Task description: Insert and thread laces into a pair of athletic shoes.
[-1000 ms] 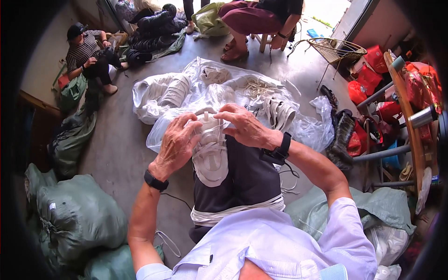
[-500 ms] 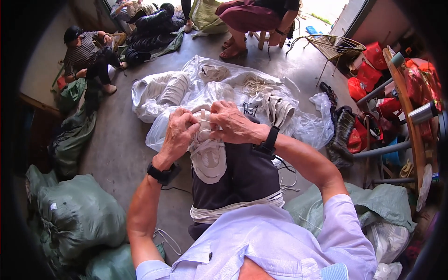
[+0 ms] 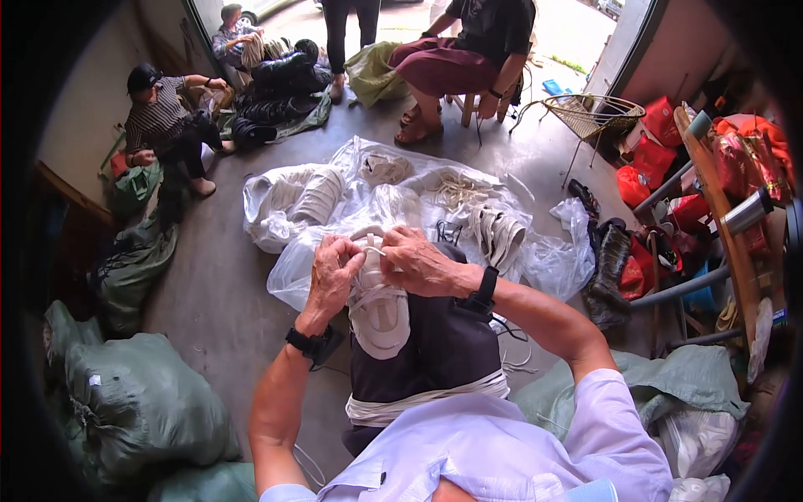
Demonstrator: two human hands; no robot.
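A beige-white sneaker (image 3: pixel 379 328) rests on my dark-trousered thighs, its toe pointing toward me. At the tongue end of the shoe, my left hand (image 3: pixel 333 274) and my right hand (image 3: pixel 421 263) face each other, fingers pinched. A white shoelace (image 3: pixel 370 248) runs between their fingertips across the upper part of the shoe. Further lace lies loose over the middle of the shoe. My fingers partly cover the eyelets and the shoe's far end. A bundle of white laces (image 3: pixel 428 403) lies across my lap, close to my shirt.
Beyond my knees, a clear plastic sheet (image 3: pixel 288 280) holds stacked pale shoes (image 3: pixel 318 197), more shoes (image 3: pixel 498 234) and loose laces (image 3: pixel 460 191). Green sacks (image 3: pixel 150 402) stand at left. A wire chair (image 3: pixel 594 117) and a wooden-edged rack (image 3: pixel 719 201) stand right. Several people sit or stand farther off.
The whole view has tipped upward, so my hands, the sneaker and the room appear lower in the picture. Both hands stay pinched at the sneaker's lace.
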